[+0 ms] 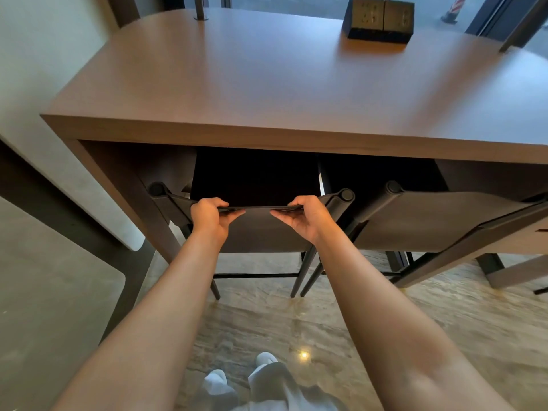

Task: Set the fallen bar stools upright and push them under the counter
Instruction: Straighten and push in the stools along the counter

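**What can be counted**

Two bar stools: the left stool point(267, 232) and the right stool point(439, 221). One counter point(267, 93). One socket block point(379, 20) on it. Two hands: left hand point(211, 218), right hand point(303, 217). Two shoes point(240, 375).

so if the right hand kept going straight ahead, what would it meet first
Probably the dark panel under the brown wooden counter; the right hand grips the grey-backed bar stool and points into that recess, though depth is unclear.

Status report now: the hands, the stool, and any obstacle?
Left hand and right hand both grip the backrest top of the left stool. Stool upright, partly under the counter. Second stool beside it; nothing blocking.
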